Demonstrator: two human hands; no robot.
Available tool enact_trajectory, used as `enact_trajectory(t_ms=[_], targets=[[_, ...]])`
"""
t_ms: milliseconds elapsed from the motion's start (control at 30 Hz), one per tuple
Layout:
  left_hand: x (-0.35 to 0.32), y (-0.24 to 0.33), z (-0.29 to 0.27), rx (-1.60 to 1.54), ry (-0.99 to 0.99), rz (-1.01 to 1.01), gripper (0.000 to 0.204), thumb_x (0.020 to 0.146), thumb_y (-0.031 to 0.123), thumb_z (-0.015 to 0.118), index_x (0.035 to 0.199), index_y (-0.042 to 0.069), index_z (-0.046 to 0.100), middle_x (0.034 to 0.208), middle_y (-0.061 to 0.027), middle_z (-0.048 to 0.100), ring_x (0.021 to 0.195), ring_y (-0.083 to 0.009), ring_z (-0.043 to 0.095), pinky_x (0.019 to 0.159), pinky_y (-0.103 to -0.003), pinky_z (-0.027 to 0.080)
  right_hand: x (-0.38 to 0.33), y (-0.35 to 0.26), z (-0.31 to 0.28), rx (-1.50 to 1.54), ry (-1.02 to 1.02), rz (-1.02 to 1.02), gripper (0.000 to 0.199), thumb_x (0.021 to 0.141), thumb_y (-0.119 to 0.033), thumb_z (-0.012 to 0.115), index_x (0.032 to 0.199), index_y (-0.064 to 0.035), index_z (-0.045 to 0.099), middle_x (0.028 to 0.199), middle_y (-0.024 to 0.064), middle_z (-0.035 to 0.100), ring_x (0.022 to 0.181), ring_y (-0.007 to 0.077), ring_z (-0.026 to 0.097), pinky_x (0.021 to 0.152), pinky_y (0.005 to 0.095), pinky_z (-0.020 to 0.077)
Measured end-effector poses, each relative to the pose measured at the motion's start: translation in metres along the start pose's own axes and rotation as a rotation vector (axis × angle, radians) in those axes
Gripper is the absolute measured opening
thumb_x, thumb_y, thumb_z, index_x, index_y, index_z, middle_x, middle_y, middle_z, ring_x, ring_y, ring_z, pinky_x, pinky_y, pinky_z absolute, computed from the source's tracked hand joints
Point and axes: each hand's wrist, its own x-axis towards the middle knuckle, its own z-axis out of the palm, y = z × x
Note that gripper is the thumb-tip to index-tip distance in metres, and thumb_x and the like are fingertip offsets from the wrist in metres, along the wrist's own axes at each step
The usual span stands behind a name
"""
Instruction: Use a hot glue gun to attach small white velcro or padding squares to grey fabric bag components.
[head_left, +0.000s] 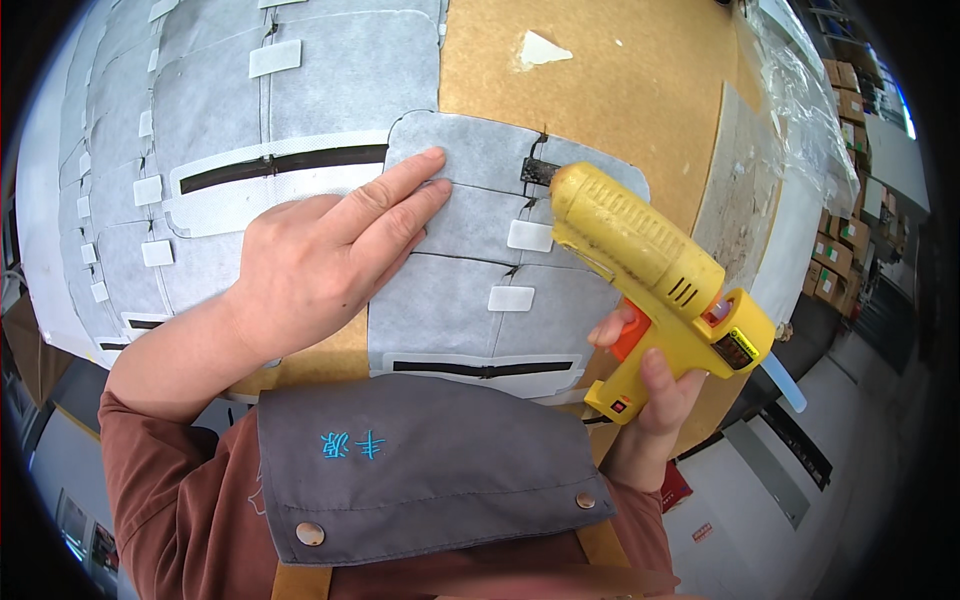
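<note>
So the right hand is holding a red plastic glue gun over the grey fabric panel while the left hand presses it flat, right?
Not quite: the glue gun is yellow plastic, with only an orange trigger. The head view shows the right hand holding it over the grey fabric panel while the left hand presses it flat.

Yellow glue gun (640,250) with orange trigger (632,340) — grey fabric panel (470,270) with white patches, black strip — tan table (620,100).

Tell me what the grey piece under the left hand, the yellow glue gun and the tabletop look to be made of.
Grey piece: likely non-woven fabric or felt; matte, fibrous surface, with stitched seams and white patches.
Glue gun, held in the right hand: moulded plastic, yellow and slightly glossy, smeared near the nozzle; orange trigger.
Tabletop: looks like fibreboard or hardboard; flat, speckled brown, matte.
The left hand presses the grey piece flat.
</note>
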Motion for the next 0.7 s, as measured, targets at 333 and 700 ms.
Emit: enact_trajectory(t_ms=[333,700], targets=[[-0.001,-0.001,0.002,-0.006,0.011,0.007,0.042,0.077,0.008,0.074,0.119,0.011,0.067,0.128,-0.0041,0.065,0.059,-0.0114,0.061,0.05,-0.024,0.049,-0.013,0.001,-0.005,0.014,-0.02,0.06,0.056,0.088,-0.016,0.064,0.133,0.0066,0.041,0.103,0.0194,0.062,0.093,0.0247,0.062,0.085,0.0379,0.0502],[0.001,0.0,0.0,-0.004,0.005,0.003,0.042,0.077,0.008,0.074,0.118,0.011,0.067,0.128,-0.0042,0.065,0.06,-0.0127,0.062,0.051,-0.025,0.049,-0.017,0.003,-0.007,0.007,0.041,0.043,0.057,0.088,-0.019,0.064,0.133,0.0069,0.041,0.102,0.019,0.062,0.094,0.0248,0.063,0.085,0.037,0.0507]])
